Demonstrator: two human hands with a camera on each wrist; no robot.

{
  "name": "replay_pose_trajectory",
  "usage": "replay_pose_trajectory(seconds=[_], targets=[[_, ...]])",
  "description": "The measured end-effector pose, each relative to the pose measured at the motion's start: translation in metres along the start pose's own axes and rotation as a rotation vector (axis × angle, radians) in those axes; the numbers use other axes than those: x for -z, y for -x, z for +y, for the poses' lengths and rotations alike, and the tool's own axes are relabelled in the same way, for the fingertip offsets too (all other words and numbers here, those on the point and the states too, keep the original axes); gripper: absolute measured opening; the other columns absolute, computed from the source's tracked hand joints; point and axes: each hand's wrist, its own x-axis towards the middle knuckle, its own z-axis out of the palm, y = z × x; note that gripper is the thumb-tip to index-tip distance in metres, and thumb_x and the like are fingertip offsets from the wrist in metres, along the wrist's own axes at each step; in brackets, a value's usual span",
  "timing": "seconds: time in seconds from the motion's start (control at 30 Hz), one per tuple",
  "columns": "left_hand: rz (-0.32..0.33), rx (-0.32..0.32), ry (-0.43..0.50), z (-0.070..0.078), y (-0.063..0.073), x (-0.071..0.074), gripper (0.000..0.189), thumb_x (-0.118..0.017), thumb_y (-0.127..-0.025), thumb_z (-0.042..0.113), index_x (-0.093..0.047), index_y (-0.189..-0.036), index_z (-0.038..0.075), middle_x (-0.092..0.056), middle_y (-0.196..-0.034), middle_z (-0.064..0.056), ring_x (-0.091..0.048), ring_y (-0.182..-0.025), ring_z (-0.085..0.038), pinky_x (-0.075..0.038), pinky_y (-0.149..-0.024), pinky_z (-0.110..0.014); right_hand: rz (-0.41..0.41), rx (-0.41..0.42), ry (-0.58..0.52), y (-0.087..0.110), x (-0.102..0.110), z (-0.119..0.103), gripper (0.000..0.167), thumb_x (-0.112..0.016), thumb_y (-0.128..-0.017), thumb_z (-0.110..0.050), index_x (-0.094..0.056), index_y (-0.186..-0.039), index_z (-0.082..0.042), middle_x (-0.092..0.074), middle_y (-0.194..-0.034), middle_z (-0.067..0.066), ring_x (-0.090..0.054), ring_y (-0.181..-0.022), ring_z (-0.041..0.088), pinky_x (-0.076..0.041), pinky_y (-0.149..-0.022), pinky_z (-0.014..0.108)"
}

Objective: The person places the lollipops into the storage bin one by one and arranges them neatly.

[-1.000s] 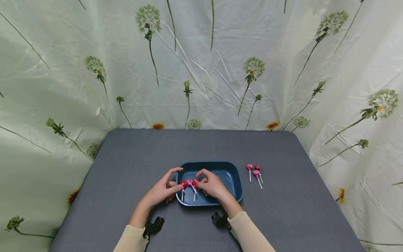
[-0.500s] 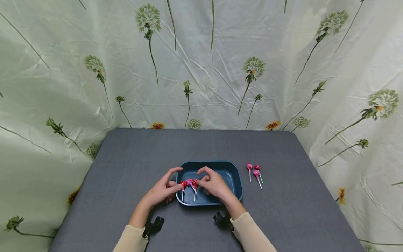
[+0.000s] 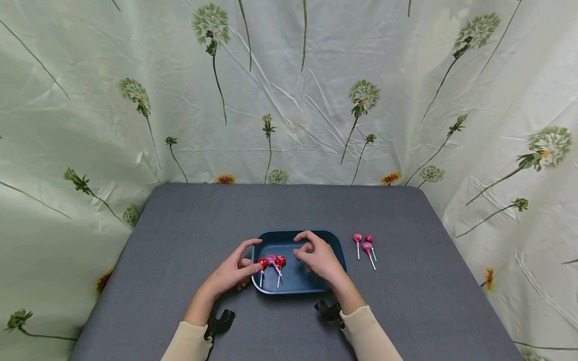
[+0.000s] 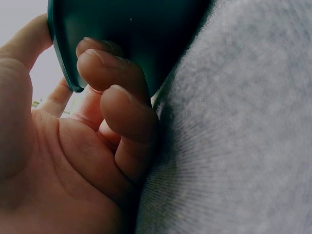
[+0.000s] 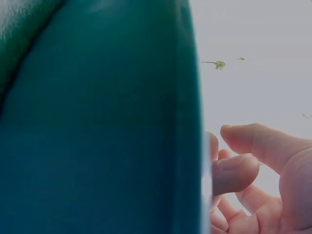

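A blue rectangular tray (image 3: 307,284) rests on the grey table, its left end held by my left hand (image 3: 230,273). The thumb hooks over the rim, and in the left wrist view the curled fingers (image 4: 127,112) lie against the tray's outer wall. Three lollipops lie at the tray's left side: a red one (image 3: 262,262), a pink one (image 3: 271,260) and another red one (image 3: 280,260). Over the right half of the tray hovers my right hand (image 3: 321,258), thumb and fingers apart, nothing between them. In the right wrist view the tray wall hides part of this hand.
To the right of the tray, three more lollipops lie on the table: two pink ones (image 3: 357,237) and a dark red one (image 3: 369,238) with a green stick. A flower-printed curtain (image 3: 311,125) surrounds the table's back and sides.
My right hand has let go of the right-hand red lollipop and moved away to the right. That lollipop stays in the tray beside the pink one. The left hand has held still.
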Motion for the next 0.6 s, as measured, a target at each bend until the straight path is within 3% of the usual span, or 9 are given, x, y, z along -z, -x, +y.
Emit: replay_pose_trajectory(seconds=[0.5, 0.6], targets=[[0.004, 0.004, -0.011, 0.001, 0.001, -0.001, 0.068, -0.068, -0.105, 0.032, -0.030, -0.161, 0.033, -0.057, -0.073, -0.004, -0.053, -0.059, -0.016, -0.049, -0.055, -0.031, 0.094, 0.021, -0.049, 0.003, 0.027, 0.004, 0.030, -0.072, -0.099, -0.009, -0.063, -0.127, -0.006, -0.070, -0.079, 0.013, -0.047, -0.049, 0.015, -0.043, -0.054, 0.027], [0.004, 0.000, -0.010, 0.000, 0.001, -0.001, 0.068, -0.068, -0.105, 0.032, -0.030, -0.161, 0.033, -0.057, -0.073, -0.004, -0.053, -0.058, -0.016, -0.049, -0.055, -0.031, 0.107, 0.012, -0.052, 0.004, 0.034, 0.007, 0.030, -0.072, -0.099, -0.010, -0.063, -0.128, -0.006, -0.070, -0.082, 0.017, -0.048, -0.050, 0.015, -0.043, -0.054, 0.027]])
